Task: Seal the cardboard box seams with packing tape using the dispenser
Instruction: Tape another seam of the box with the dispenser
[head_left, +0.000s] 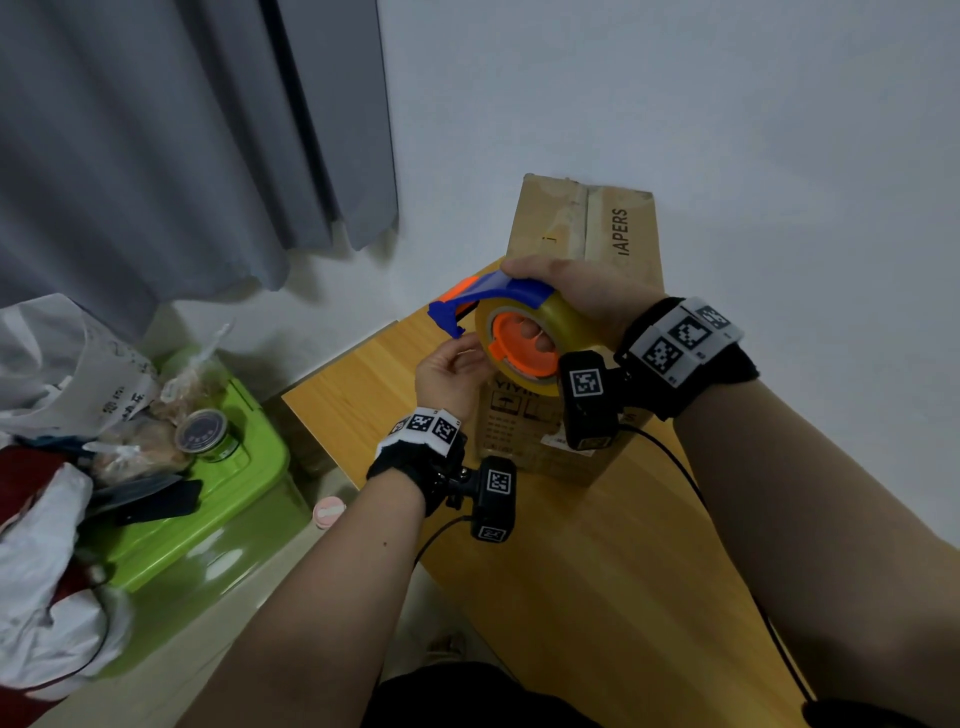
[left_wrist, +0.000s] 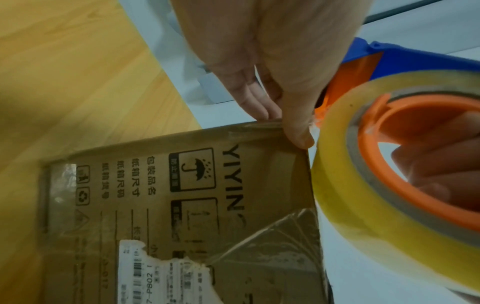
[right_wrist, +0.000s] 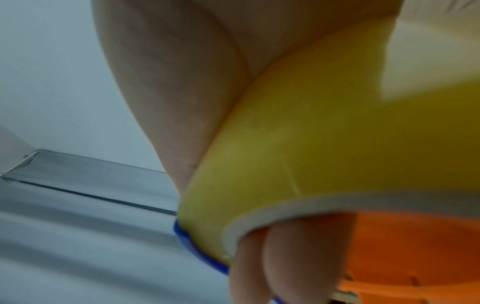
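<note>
My right hand (head_left: 582, 296) grips the blue and orange tape dispenser (head_left: 498, 293) above the table, with the thumb on the blue guard and fingers (right_wrist: 285, 263) through the orange core. Its yellowish tape roll (left_wrist: 350, 185) fills the right wrist view (right_wrist: 311, 144). My left hand (head_left: 462, 358) reaches to the roll's left edge; its thumb and fingers (left_wrist: 283, 127) are pressed together there, seemingly pinching the tape's loose end. The cardboard box (head_left: 592, 228) stands on the wooden table (head_left: 597, 571) behind and below the dispenser, its printed side and torn label (left_wrist: 207, 205) facing me.
A green plastic bin (head_left: 228, 493) stands left of the table, holding bags and a round tin (head_left: 205, 434). A grey curtain (head_left: 182, 130) hangs at upper left and a white wall is behind the box. Camera cables trail over the table.
</note>
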